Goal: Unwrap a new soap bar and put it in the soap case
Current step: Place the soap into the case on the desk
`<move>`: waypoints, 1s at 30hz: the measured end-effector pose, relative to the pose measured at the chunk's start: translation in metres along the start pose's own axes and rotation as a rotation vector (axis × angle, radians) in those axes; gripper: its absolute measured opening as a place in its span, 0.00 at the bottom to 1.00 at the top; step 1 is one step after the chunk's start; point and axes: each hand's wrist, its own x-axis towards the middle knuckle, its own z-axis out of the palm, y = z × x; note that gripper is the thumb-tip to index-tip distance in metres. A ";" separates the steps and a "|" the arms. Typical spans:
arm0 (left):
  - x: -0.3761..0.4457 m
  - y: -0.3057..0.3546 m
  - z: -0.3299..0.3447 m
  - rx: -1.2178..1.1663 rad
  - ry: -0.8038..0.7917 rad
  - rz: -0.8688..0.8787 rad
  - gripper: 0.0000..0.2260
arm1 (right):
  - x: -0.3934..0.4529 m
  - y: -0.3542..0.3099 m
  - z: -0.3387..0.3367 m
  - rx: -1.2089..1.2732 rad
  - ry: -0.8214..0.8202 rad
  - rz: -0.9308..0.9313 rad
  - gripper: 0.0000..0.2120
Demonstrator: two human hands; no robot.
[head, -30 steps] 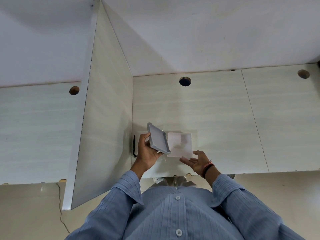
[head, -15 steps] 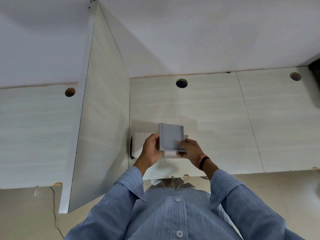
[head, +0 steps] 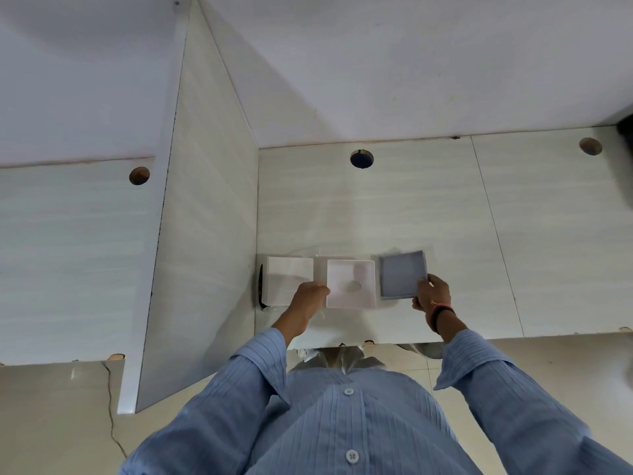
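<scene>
White and square, the soap case [head: 350, 283] lies open side up on the pale wood-grain tabletop [head: 445, 217], its shallow walls smooth and glossy, with a small oval dip near the middle of its floor. Just to its right lies the grey lid [head: 402, 274], also square with a low raised rim, matte and bluish grey, a narrow gap apart from the case. To the left of the case sits a white box [head: 289, 279], flat-faced and plain, with a dark strip showing along its far left edge. Thin clear plastic film [head: 320, 269] shows faintly between the box and the case and under the left wrist.

The left hand [head: 310, 296] rests at the near left corner of the case, fingers curled down so that the knuckles face the camera; it touches the case's edge, but whether it pinches the case or the film cannot be told. The right hand [head: 432, 294] holds the lid at its near right corner, thumb on top and fingers [head: 418, 305] tucked beneath the edge. A dark band with an orange one circles the right wrist. Both sleeves are light blue, ribbed cloth. A pale upright divider panel [head: 205, 217] stands left of the box.
</scene>
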 end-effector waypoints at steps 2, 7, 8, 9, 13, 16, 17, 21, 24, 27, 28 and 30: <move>0.002 -0.003 0.003 0.014 -0.030 0.010 0.14 | 0.001 0.007 0.001 -0.046 -0.018 0.006 0.16; 0.000 0.000 0.007 0.051 -0.056 -0.009 0.12 | -0.001 0.015 0.007 -0.118 -0.094 0.045 0.19; 0.000 0.001 0.007 0.041 -0.063 -0.020 0.10 | -0.001 0.015 0.007 -0.117 -0.096 0.054 0.19; 0.001 0.000 0.007 0.028 -0.071 -0.021 0.08 | -0.001 0.015 0.008 -0.112 -0.094 0.062 0.19; 0.002 -0.002 0.007 0.007 -0.086 -0.013 0.06 | 0.000 0.013 0.012 -0.109 -0.103 0.076 0.18; -0.001 0.000 0.008 0.097 -0.083 0.018 0.14 | 0.001 0.015 0.014 -0.107 -0.112 0.085 0.19; 0.000 -0.001 0.008 0.117 -0.073 0.033 0.16 | 0.001 0.015 0.014 -0.109 -0.115 0.088 0.19; 0.001 -0.003 0.007 0.086 -0.047 0.029 0.13 | -0.003 0.009 0.014 -0.143 -0.081 0.110 0.21; -0.002 -0.004 0.006 0.081 0.036 0.045 0.07 | -0.001 0.009 0.018 -0.207 -0.016 0.050 0.24; -0.003 -0.008 -0.002 0.089 0.243 0.140 0.09 | -0.002 0.004 0.024 -0.196 -0.021 -0.013 0.23; -0.003 -0.009 -0.007 0.116 0.332 0.174 0.11 | -0.005 -0.001 0.027 -0.190 -0.023 -0.029 0.22; 0.000 -0.012 -0.017 0.168 0.514 0.216 0.13 | -0.014 -0.011 0.032 -0.190 -0.024 -0.068 0.22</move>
